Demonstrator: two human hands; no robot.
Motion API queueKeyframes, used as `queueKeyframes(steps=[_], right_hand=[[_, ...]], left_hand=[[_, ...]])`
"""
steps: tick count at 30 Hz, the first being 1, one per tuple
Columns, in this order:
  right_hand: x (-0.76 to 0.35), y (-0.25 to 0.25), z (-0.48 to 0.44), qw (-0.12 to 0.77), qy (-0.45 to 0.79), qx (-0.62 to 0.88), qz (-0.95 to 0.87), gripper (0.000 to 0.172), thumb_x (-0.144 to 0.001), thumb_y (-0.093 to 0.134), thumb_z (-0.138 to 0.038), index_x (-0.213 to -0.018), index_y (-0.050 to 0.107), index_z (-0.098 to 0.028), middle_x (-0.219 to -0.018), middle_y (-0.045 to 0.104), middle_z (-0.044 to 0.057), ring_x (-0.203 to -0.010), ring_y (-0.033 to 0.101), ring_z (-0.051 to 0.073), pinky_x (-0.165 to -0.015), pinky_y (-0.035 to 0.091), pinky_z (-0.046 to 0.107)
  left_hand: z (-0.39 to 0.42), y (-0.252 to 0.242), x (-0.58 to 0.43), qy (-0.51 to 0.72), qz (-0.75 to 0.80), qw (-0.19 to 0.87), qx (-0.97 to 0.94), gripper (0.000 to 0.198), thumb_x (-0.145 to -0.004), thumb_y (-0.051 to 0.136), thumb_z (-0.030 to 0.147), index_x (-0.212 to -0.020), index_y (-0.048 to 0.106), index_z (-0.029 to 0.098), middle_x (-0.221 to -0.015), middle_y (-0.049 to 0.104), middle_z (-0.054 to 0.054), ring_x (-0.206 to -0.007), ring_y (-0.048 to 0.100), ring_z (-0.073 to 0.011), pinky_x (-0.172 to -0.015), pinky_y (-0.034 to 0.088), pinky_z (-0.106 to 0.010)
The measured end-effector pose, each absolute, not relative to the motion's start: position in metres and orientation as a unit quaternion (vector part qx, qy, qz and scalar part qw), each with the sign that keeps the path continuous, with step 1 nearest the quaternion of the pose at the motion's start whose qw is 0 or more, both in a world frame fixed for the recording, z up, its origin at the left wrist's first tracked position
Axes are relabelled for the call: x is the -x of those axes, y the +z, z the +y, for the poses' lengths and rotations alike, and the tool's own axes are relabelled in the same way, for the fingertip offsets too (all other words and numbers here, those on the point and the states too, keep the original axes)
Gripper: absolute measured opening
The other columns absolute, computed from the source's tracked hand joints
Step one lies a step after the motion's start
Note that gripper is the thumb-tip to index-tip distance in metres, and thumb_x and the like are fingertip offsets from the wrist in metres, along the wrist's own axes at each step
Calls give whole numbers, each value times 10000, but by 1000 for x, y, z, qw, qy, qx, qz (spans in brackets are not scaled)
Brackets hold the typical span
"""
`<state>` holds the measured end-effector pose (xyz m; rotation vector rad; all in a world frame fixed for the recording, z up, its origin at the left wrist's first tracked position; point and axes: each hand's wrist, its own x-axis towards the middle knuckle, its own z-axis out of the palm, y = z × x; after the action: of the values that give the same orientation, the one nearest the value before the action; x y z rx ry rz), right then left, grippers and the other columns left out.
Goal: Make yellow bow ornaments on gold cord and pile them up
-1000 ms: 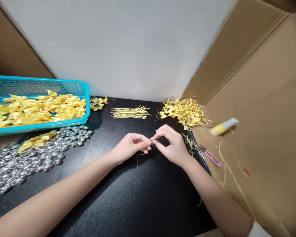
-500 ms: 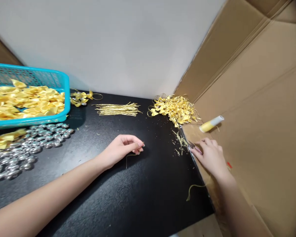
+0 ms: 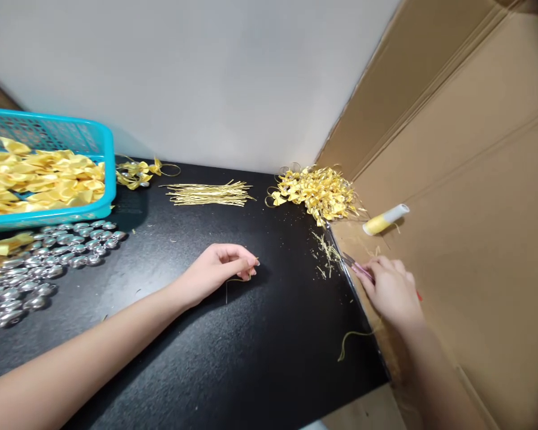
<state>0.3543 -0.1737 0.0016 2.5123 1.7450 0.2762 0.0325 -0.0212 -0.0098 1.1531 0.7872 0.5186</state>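
Observation:
My left hand point(image 3: 228, 267) is closed in a pinch above the black table, thumb against fingertips, on a thin gold cord point(image 3: 238, 280) whose end hangs below the fingers. Its tip shows a little above the thumb. At the table's right edge, my right hand point(image 3: 392, 289) is closed on a slim tool point(image 3: 361, 270) with a metal tip and a pinkish handle; the palm hides its rear part, so its exact kind is unclear. The tip points at a scatter of short gold cord clippings point(image 3: 326, 254).
A bundle of cut gold cords point(image 3: 208, 193) lies behind my left hand. Yellow bows with loops point(image 3: 320, 191) are heaped back right. The blue basket point(image 3: 110, 173) holds yellow bows; silver beads point(image 3: 49, 263) lie before it. A yellow-white tube point(image 3: 385, 220) rests by the cardboard wall point(image 3: 470, 197).
My right hand has shifted slightly right and down, and more of the tool's pinkish handle shows. My left hand stays pinched on the cord. The view has moved a little.

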Motion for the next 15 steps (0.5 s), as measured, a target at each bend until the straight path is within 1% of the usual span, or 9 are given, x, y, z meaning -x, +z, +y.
queueKeyframes(steps=[3,7,9,10,12,13,14,15], right_hand=[[-360,-1,-175,-1,59,-821,568,291,-905,526,-421,-822,675,-185,-888,631,109,-847,503,279,-740,403,387],[-369,-5,-177,-45,32,-817,574,308,-874,527,-434,-668,594,-214,-779,609,103,-784,498,279,-751,426,415],[-367,-4,-179,-83,40,-816,570,306,-871,512,-435,-652,559,-226,-763,621,103,-778,513,286,-763,429,436],[-361,-2,-180,-120,47,-819,560,290,-867,512,-440,-672,553,-229,-779,636,106,-795,530,291,-771,433,441],[-341,3,-180,-227,40,-823,519,252,-859,533,-457,-748,537,-231,-837,671,109,-832,573,289,-770,451,424],[-327,6,-179,-292,10,-820,492,234,-869,532,-456,-800,518,-233,-875,682,101,-827,597,265,-747,467,389],[-310,8,-178,-341,-58,-805,482,221,-894,510,-453,-849,490,-237,-852,683,74,-754,611,226,-696,476,346],[-293,10,-176,-364,-139,-780,489,212,-924,465,-447,-882,463,-240,-788,666,38,-671,600,190,-649,474,311]], left_hand=[[-22,-10,-33,235,358,736,-524,159,-686,768,307,-655,718,160,-621,689,-1,-581,577,-84,-617,478,-196],[-24,-11,-33,235,355,741,-519,156,-689,754,301,-656,708,155,-623,688,-9,-581,579,-94,-626,486,-217],[-24,-12,-33,236,355,740,-520,156,-696,741,300,-660,702,154,-621,684,-11,-582,585,-103,-631,492,-231],[-25,-12,-34,236,354,740,-521,153,-698,736,298,-661,699,154,-619,681,-11,-582,586,-105,-632,493,-236],[-25,-12,-34,236,354,738,-524,142,-699,727,287,-660,694,154,-616,677,-9,-585,588,-107,-637,493,-239],[-25,-11,-34,236,354,737,-525,137,-697,725,281,-657,693,154,-613,675,-8,-584,587,-105,-638,492,-237],[-25,-11,-35,237,354,736,-526,132,-694,725,276,-654,693,155,-609,674,-6,-582,585,-103,-639,491,-235],[-26,-10,-35,237,353,736,-526,127,-691,726,271,-652,693,155,-606,673,-5,-582,584,-102,-639,490,-232]])
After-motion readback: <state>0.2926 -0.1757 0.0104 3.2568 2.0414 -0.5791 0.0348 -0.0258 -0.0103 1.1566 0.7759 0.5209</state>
